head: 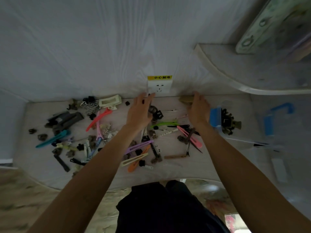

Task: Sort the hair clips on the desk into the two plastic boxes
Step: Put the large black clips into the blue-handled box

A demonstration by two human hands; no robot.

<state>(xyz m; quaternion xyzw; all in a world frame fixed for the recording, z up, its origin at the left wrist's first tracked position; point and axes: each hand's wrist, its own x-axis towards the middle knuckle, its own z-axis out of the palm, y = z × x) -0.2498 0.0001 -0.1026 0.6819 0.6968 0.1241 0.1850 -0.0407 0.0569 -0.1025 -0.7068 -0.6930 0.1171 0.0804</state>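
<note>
Many hair clips lie scattered over the white desk (171,170): a pink long clip (98,119), a teal one (53,137), a purple one (139,146), a green one (164,123), a cream claw clip (110,101). My left hand (140,111) reaches to the desk's far edge with straight fingers, above a black claw clip (155,112). My right hand (198,109) is stretched flat beside a tan claw clip (186,100); whether it touches the clip is unclear. A clear plastic box with a blue latch (214,117) at the right holds dark claw clips (229,122). A second clear box (277,121) stands further right.
A wall socket (159,87) with a yellow label sits on the wall just behind my hands. A curved white shelf (235,76) juts out at the upper right. The desk's front edge curves in above my dark-clothed lap (159,207).
</note>
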